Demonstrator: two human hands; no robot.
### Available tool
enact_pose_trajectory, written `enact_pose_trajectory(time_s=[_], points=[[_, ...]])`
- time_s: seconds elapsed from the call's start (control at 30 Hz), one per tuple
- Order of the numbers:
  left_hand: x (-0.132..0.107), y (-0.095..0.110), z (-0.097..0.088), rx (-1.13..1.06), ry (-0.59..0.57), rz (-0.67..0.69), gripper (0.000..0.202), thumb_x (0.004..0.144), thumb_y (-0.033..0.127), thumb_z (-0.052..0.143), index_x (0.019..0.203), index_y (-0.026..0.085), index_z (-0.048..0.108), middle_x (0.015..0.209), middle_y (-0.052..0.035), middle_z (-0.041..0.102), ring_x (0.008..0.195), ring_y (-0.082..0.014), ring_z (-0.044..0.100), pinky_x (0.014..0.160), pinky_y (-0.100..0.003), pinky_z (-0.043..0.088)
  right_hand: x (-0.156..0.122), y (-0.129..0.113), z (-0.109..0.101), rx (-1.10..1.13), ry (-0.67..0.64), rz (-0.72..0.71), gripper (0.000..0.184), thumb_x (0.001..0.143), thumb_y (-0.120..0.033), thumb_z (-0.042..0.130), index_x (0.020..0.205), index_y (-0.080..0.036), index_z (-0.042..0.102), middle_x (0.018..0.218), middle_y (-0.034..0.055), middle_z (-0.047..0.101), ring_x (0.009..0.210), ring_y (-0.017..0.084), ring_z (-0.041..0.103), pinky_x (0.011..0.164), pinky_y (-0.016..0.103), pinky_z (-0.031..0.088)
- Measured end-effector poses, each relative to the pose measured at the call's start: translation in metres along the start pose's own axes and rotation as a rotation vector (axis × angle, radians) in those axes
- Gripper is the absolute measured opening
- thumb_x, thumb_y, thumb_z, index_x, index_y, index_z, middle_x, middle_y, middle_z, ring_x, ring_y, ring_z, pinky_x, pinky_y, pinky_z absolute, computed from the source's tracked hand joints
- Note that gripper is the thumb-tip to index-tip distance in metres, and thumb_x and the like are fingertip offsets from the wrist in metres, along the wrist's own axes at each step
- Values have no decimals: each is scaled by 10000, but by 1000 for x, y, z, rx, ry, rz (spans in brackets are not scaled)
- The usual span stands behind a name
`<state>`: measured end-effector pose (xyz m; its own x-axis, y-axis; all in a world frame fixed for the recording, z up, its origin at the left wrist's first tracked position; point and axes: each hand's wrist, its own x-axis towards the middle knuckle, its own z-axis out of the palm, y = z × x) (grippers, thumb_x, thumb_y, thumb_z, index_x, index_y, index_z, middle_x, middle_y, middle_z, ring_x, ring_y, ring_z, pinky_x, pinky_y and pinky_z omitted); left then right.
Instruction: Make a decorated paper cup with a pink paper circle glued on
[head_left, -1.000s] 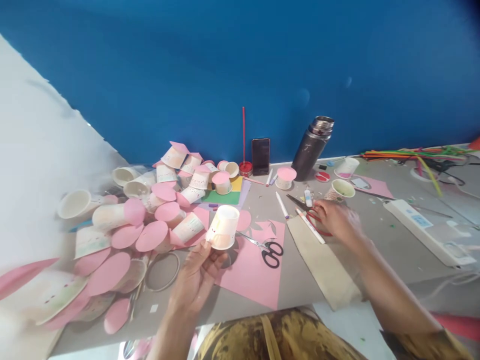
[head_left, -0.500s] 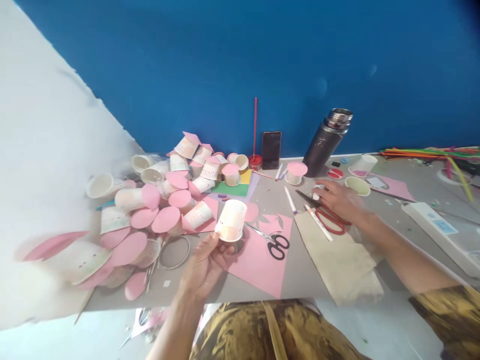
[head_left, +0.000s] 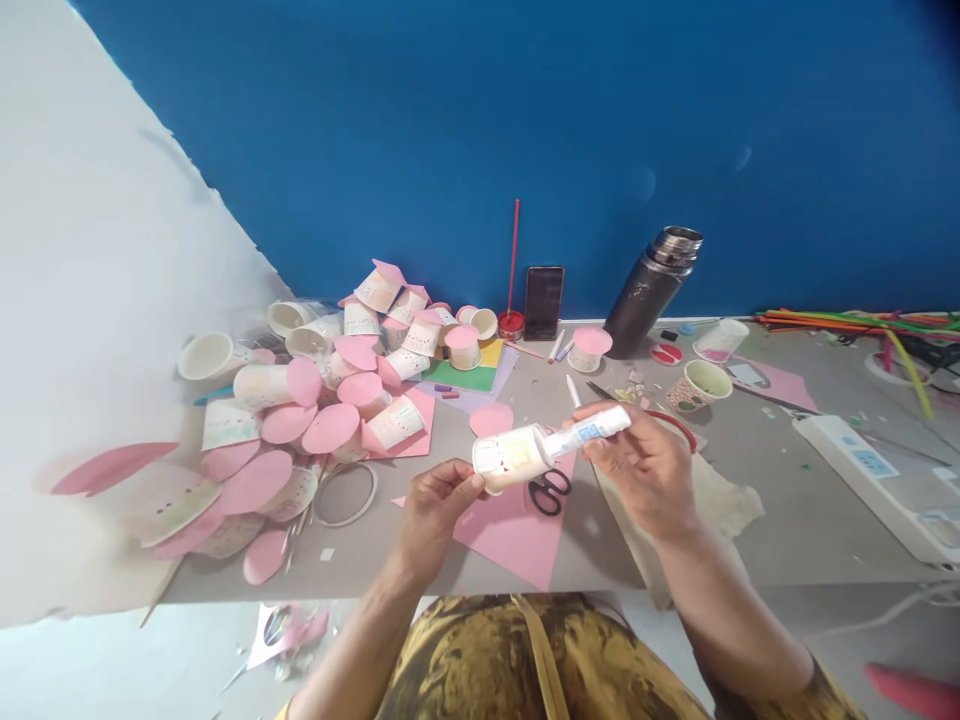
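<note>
My left hand [head_left: 439,515] is closed on the left end of a paper cup [head_left: 513,455] with small red and yellow drawings on it. The cup lies tilted on its side in the air, its base turned to the right. In my right hand [head_left: 649,465] is a white glue tube [head_left: 596,428] with a blue label, its narrow tip at the cup's base; whether it touches, I cannot tell. Below the cup lie pink paper [head_left: 510,540] and black-handled scissors [head_left: 550,492]. A loose pink paper disc [head_left: 492,419] rests just behind the cup.
Decorated cups with pink discs [head_left: 330,430] are heaped at the left. A dark flask [head_left: 649,295] and a phone [head_left: 544,303] stand by the blue wall. Red-handled scissors [head_left: 679,428] lie on beige cloth [head_left: 724,500], near a patterned cup [head_left: 697,388]. A power strip [head_left: 870,480] sits at right.
My right hand has picked up the glue tube from the right side and brought it left to the cup. My left hand has moved right and tipped the cup onto its side.
</note>
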<state>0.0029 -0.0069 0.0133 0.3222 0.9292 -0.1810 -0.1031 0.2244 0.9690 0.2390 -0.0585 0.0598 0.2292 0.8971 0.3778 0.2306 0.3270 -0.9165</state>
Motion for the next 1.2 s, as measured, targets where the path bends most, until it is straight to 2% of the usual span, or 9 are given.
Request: enact_pose_trajectory(time_s=[0.1, 0.33, 0.5, 0.6, 0.67, 0.8, 0.9, 1.0, 1.2], points=[[-4, 6, 3, -5, -16, -2, 301, 740, 440, 854, 697, 167, 735, 712, -42, 694, 725, -168, 583, 702, -261, 427, -1, 0, 1, -97, -78, -30, 208, 955, -402, 668, 1091, -252, 717, 953, 49, 732, 758, 189, 658, 643, 297, 532], [-6, 1, 1, -50, -80, 38, 293, 727, 421, 873, 708, 159, 744, 720, -41, 691, 722, -159, 573, 690, -253, 427, 7, 2, -1, -278, -88, -44, 194, 961, -368, 640, 1069, -228, 720, 868, 23, 718, 718, 165, 633, 637, 267, 507], [-4, -4, -2, -207, -72, -63, 285, 728, 386, 887, 706, 158, 717, 738, -50, 722, 751, -162, 632, 747, -256, 471, 11, 1, -4, -112, 16, 7, 182, 947, -370, 648, 1029, -213, 693, 1041, 78, 766, 851, 206, 712, 761, 324, 581], [-5, 2, 0, -375, -82, -126, 296, 704, 376, 904, 699, 159, 703, 725, -43, 719, 727, -166, 658, 750, -275, 504, 12, 6, -9, 3, 17, 85, 193, 914, -394, 694, 962, -209, 670, 957, 76, 779, 800, 214, 727, 719, 338, 604], [-5, 5, 2, -441, -69, -138, 291, 687, 357, 916, 711, 158, 706, 744, -45, 724, 728, -170, 665, 758, -290, 519, 12, 10, -14, -69, -23, 92, 216, 911, -411, 702, 985, -208, 686, 877, 52, 757, 758, 202, 706, 671, 311, 584], [-4, 4, 3, -416, -3, -78, 301, 675, 358, 922, 716, 162, 697, 783, -47, 731, 760, -166, 648, 777, -284, 503, 10, 11, -21, -309, -55, -14, 299, 943, -437, 660, 1156, -233, 711, 954, 49, 720, 828, 202, 677, 707, 298, 548], [-3, -2, 1, -327, 32, 12, 314, 693, 391, 906, 706, 168, 684, 739, -24, 690, 730, -151, 596, 746, -269, 470, 6, 1, -20, -380, -6, -47, 234, 888, -429, 725, 1021, -237, 709, 826, 15, 682, 697, 171, 620, 606, 260, 497], [-4, -5, -1, -271, 23, 59, 318, 727, 402, 882, 694, 171, 667, 721, -10, 652, 724, -144, 559, 724, -258, 439, 5, -10, -16, -330, -2, -57, 188, 865, -408, 749, 874, -233, 683, 734, -7, 649, 586, 139, 541, 515, 239, 428], [-10, -1, 0, -290, -65, 58, 337, 729, 399, 883, 686, 176, 634, 680, 2, 599, 690, -130, 513, 675, -233, 405, 9, -19, -3, -200, -75, -8, 177, 812, -385, 776, 829, -225, 702, 676, -9, 640, 538, 130, 494, 476, 243, 392]])
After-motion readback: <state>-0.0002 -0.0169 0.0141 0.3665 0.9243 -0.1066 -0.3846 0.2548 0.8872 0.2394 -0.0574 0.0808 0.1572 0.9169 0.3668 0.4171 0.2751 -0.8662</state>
